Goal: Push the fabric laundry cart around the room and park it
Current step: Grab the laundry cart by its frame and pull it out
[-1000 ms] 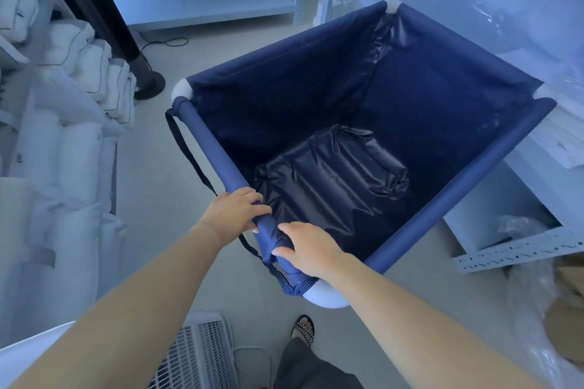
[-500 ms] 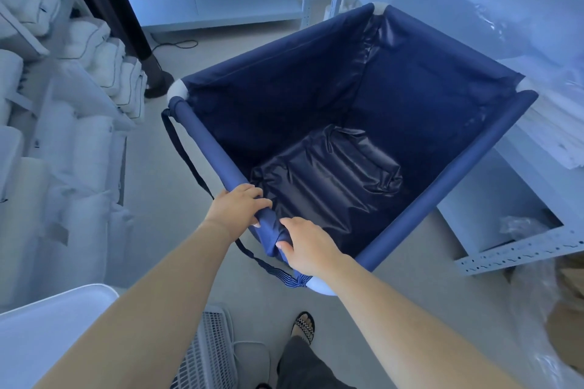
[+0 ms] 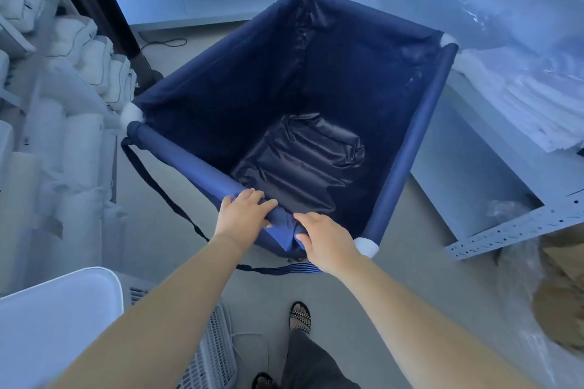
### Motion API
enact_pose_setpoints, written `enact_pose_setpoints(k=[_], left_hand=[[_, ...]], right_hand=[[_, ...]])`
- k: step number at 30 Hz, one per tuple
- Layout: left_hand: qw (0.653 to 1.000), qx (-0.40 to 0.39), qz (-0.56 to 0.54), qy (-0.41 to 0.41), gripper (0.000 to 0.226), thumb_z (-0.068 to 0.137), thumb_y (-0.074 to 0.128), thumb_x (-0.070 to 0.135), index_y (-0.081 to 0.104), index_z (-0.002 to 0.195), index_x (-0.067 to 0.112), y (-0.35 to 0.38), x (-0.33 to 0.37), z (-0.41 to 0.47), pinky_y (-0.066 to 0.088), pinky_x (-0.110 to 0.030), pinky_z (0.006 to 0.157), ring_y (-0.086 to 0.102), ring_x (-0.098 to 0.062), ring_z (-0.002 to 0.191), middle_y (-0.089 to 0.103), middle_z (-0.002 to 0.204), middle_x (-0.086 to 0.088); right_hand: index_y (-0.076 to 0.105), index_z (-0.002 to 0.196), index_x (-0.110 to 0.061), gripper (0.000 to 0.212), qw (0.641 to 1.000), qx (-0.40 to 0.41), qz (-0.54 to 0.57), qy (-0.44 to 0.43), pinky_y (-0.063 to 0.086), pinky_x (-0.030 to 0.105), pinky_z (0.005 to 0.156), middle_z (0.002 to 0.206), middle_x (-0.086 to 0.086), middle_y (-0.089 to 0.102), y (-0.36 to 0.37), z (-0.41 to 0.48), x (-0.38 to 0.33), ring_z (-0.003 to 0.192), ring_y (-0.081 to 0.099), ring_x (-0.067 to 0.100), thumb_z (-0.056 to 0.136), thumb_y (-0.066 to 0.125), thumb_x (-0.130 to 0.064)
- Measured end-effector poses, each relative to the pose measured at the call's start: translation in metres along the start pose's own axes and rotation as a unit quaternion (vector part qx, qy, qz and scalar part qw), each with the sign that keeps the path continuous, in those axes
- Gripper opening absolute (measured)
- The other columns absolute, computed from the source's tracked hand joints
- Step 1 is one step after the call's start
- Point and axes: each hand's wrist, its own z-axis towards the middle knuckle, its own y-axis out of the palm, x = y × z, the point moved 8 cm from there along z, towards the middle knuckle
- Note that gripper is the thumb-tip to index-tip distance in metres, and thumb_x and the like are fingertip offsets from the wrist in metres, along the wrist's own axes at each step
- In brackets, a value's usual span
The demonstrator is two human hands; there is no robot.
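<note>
The navy fabric laundry cart (image 3: 420,142) stands on the floor in front of me, a square frame with white corner joints and a dark crumpled liner at its bottom. My left hand (image 3: 243,215) grips the near padded rail from above. My right hand (image 3: 325,240) holds the same rail beside it, close to the near white corner. A dark strap (image 3: 158,189) hangs loose below the rail on the left.
Shelves of rolled white linen (image 3: 72,123) line the left. A metal shelving unit (image 3: 512,227) with folded white sheets stands close on the right, another at the back. A black pole base (image 3: 145,73) sits beyond the cart. A white bin (image 3: 53,331) and slatted basket (image 3: 215,354) are at my lower left.
The cart has turned clockwise and rolled a little forward, its right corner now nearer the right shelf. Both hands stay on the near rail. The white bin has come further into view.
</note>
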Motion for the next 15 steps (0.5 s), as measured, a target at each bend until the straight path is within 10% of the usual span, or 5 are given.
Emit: enact_pose_setpoints(k=[15], left_hand=[[0.996, -0.06, -0.063, -0.025, 0.053, 0.101, 0.035, 0.027, 0.012, 0.148, 0.037, 0.001, -0.049, 0.031, 0.011, -0.05, 0.119, 0.01, -0.017, 0.146, 0.022, 0.154, 0.003]], right_hand=[[0.027, 0.142, -0.024, 0.052, 0.996, -0.001, -0.075, 0.057, 0.022, 0.04, 0.106, 0.136, -0.002, 0.043, -0.024, 0.03, 0.063, 0.123, 0.041, 0.021, 0.094, 0.039, -0.04]])
